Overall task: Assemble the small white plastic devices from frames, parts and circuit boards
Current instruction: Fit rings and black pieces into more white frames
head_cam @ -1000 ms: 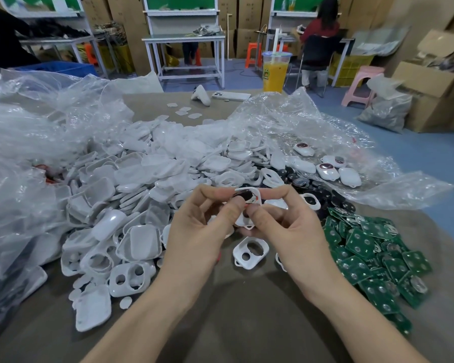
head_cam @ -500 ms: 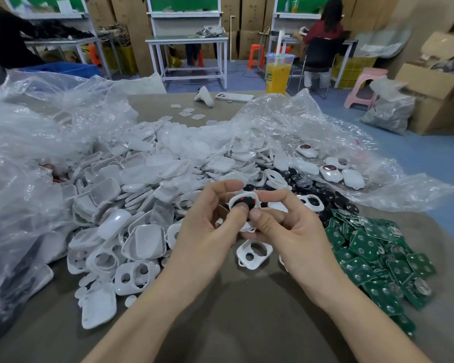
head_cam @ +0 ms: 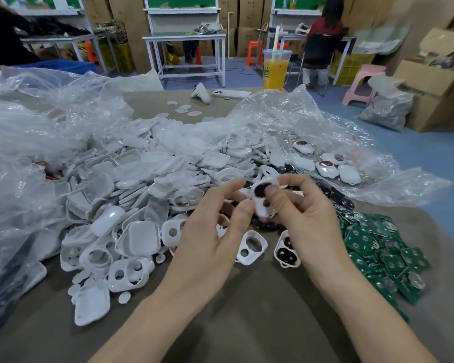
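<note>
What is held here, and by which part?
A white frame with a dark part in it: left hand pinches its left edge, right hand its right edge.

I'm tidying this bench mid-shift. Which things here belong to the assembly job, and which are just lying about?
In the job:
white frame, pinched between left hand and right hand
white shell pile
black round parts
green circuit boards

Lying about:
orange drink cup
phone
pink stool

A blue floor (head_cam: 417, 153) meets a white workbench (head_cam: 185, 38), stacked cardboard boxes (head_cam: 247, 11) and a pink stool (head_cam: 362, 82).
</note>
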### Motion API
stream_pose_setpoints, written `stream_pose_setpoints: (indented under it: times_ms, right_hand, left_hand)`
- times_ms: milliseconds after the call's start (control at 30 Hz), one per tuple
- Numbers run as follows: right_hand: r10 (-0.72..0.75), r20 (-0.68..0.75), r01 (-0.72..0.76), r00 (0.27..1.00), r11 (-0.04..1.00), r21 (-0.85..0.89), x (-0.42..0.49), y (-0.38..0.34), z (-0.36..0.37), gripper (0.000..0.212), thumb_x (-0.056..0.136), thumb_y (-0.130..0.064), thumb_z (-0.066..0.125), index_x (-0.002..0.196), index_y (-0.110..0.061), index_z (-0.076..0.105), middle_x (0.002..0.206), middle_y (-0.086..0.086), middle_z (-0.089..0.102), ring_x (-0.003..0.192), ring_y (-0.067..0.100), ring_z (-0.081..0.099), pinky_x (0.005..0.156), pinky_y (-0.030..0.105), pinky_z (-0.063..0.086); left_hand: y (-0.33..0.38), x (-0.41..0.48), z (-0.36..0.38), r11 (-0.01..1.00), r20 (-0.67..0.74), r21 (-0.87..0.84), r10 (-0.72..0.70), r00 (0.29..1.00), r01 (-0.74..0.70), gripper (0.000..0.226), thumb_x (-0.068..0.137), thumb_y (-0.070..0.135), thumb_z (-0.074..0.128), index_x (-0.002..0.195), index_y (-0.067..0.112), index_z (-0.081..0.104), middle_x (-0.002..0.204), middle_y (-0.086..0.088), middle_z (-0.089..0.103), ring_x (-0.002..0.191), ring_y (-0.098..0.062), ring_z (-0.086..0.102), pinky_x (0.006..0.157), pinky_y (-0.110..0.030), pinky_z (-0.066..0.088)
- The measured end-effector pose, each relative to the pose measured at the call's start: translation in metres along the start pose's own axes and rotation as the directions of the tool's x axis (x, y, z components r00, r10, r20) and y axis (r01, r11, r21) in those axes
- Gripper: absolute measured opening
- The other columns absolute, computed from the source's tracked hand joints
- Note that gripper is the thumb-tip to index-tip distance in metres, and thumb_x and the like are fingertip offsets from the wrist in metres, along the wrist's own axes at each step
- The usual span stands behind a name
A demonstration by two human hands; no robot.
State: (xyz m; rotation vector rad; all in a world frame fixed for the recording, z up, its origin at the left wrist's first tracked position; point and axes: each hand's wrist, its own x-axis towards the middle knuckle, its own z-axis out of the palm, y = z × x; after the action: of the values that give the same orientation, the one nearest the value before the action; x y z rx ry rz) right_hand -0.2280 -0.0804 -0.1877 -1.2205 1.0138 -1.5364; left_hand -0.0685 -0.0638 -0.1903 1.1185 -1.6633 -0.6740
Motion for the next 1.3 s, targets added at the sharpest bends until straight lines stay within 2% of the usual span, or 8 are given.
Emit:
stream_pose_setpoints:
  times_ms: [100,200,300,533,767,1033,1200,1300]
  right_hand:
    - [0.005,-0.201,0.02,0.98,0.992,0.123,0.012,0.0,-0.016,0.006,0.096,-0.015,0.065,0.1,-0.017,0.061,0.076,0.0,0.067,0.076,0.012,0.068,0.071,0.025,0.059]
    - [0.056,-0.308,0.033,0.95,0.96,0.277,0.019,-0.001,-0.028,0.01,0.097,-0.014,0.064,0.105,-0.019,0.063,0.087,0.003,0.066,0.085,0.018,0.066,0.074,0.025,0.059]
    - [0.068,-0.354,0.036,0.933,0.96,0.279,0.021,0.0,-0.033,0.024,0.097,-0.014,0.064,0.118,-0.025,0.067,0.093,-0.002,0.071,0.092,0.019,0.066,0.076,0.026,0.06]
    - [0.085,-0.361,0.031,0.929,0.953,0.302,0.021,-0.001,-0.032,0.015,0.095,-0.015,0.068,0.108,-0.024,0.069,0.111,0.013,0.071,0.094,0.025,0.07,0.073,0.027,0.06]
    - [0.046,-0.242,0.013,0.969,0.972,0.235,0.016,0.003,-0.024,0.01,0.093,-0.013,0.069,0.097,-0.019,0.062,0.077,-0.006,0.073,0.081,0.011,0.072,0.07,0.026,0.059]
    - [0.066,-0.013,-0.063,0.998,0.985,0.163,0.008,0.012,0.021,0.009,0.096,-0.015,0.066,0.098,-0.018,0.058,0.065,-0.002,0.062,0.077,0.018,0.068,0.069,0.024,0.059]
    - [0.033,0.078,-0.048,0.996,0.98,0.193,0.013,0.011,0.069,0.01,0.099,-0.015,0.062,0.102,-0.016,0.053,0.067,-0.01,0.065,0.078,0.013,0.068,0.07,0.024,0.059]
    - [0.041,0.098,-0.057,0.994,0.985,0.165,0.01,0.013,0.08,0.01,0.098,-0.018,0.064,0.1,-0.019,0.055,0.071,-0.006,0.068,0.074,0.016,0.065,0.065,0.022,0.056]
  left_hand:
    - [-0.003,-0.004,0.003,0.979,0.112,0.178,0.085,0.99,-0.104,0.031,0.101,0.049,0.049,0.128,0.038,0.056,0.116,0.021,0.057,0.113,-0.005,0.056,0.086,-0.01,0.042]
    - [-0.005,-0.007,0.011,0.818,0.369,0.451,0.194,0.909,-0.357,0.033,0.103,0.045,0.044,0.125,0.029,0.061,0.119,0.014,0.057,0.11,-0.008,0.053,0.096,-0.026,0.042]
    - [-0.01,-0.006,0.015,0.735,0.461,0.53,0.17,0.871,-0.424,0.024,0.102,0.037,0.047,0.114,0.028,0.067,0.112,0.011,0.061,0.103,-0.016,0.057,0.092,-0.037,0.047]
    - [-0.014,-0.002,0.004,0.706,0.315,0.612,0.194,0.929,-0.355,0.022,0.1,0.031,0.048,0.11,0.026,0.067,0.101,0.014,0.066,0.095,-0.013,0.06,0.093,-0.035,0.043]
    - [-0.003,-0.026,-0.008,0.756,0.237,0.528,0.308,0.921,-0.388,0.018,0.101,0.025,0.05,0.108,0.023,0.066,0.1,0.016,0.061,0.091,-0.009,0.056,0.083,-0.03,0.046]
    - [-0.022,-0.054,-0.077,0.778,-0.151,0.628,0.157,0.976,-0.027,0.014,0.098,0.014,0.058,0.105,0.019,0.07,0.101,0.012,0.065,0.096,-0.016,0.061,0.085,-0.032,0.047]
    - [-0.029,-0.084,-0.103,0.672,-0.08,0.74,0.144,0.986,-0.038,0.022,0.091,0.025,0.05,0.095,0.021,0.072,0.092,0.014,0.066,0.084,-0.008,0.059,0.072,-0.022,0.041]
    - [-0.032,-0.099,-0.11,0.57,-0.012,0.818,0.151,0.988,-0.077,0.029,0.091,0.031,0.047,0.088,0.02,0.074,0.082,0.008,0.069,0.074,-0.021,0.068,0.068,-0.03,0.045]
